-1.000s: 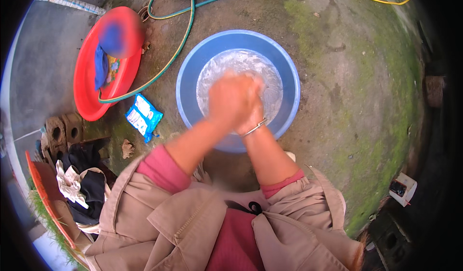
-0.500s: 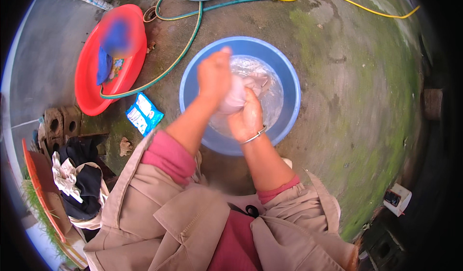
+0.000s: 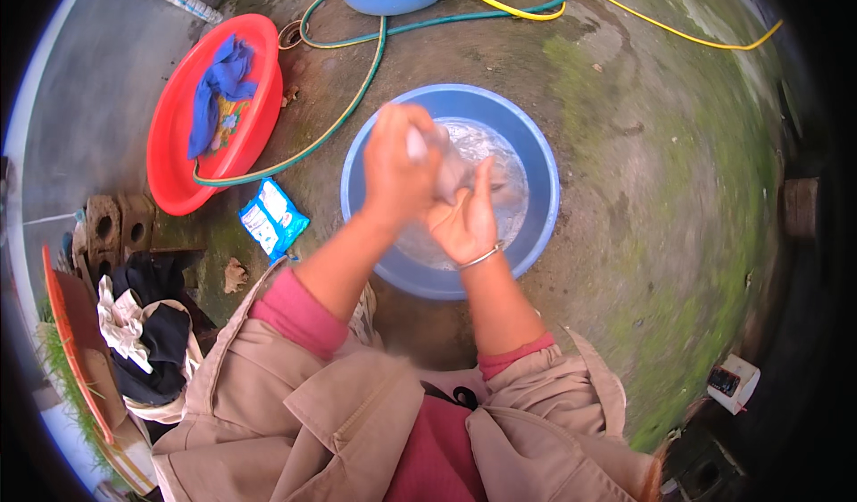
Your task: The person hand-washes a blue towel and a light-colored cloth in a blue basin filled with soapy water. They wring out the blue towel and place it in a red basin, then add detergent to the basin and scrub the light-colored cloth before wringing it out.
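A pale pinkish wet cloth (image 3: 453, 172) is bunched between my hands above a round blue basin (image 3: 539, 221) of sudsy water. My left hand (image 3: 399, 165) is closed around the cloth's upper end, with a pale bit showing between its fingers. Lower and to the right, my right hand (image 3: 466, 224) is turned palm up, its thumb raised beside the cloth and its fingers partly hidden under it. A metal bangle (image 3: 482, 256) circles my right wrist. Motion blurs the cloth and the left fingers.
To the left, a red basin (image 3: 170, 176) holds a blue cloth (image 3: 205, 114). Beside it lies a blue-and-white packet (image 3: 274, 219). A green hose (image 3: 361, 91) curls across the concrete near another blue basin (image 3: 393, 4). Dark and white fabric (image 3: 161, 346) sits at the lower left.
My left hand has twisted over the cloth, its knuckles now turned up. The right palm has opened more around the cloth. The whole view has shifted slightly, the basins sitting lower in it.
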Demonstrator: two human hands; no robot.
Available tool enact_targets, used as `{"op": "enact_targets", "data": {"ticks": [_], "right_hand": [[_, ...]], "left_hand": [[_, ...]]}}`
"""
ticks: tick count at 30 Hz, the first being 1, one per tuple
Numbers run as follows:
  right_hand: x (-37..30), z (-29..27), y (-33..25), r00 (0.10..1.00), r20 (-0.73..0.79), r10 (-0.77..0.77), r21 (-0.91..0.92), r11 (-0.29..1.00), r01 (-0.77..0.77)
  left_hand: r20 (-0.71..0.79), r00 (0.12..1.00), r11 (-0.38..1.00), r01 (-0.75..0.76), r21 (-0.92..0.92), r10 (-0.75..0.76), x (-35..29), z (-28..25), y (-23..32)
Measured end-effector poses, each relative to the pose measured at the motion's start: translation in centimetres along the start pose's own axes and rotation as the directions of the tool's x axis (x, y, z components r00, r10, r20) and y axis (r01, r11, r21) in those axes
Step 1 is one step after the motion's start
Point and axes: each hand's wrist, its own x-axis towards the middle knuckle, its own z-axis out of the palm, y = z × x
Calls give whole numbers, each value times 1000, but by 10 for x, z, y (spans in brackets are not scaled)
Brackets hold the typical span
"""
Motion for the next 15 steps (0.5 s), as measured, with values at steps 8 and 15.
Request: {"op": "enact_targets", "data": {"ticks": [8,15], "right_hand": [[4,1,2,895,446,-19,224,970,-91],[4,-10,-2,989,-127,-75,12,997,77]], "left_hand": [[463,873,954,-253,161,153,-34,7,41],[168,985,994,15,104,-32,2,23,14]]}}
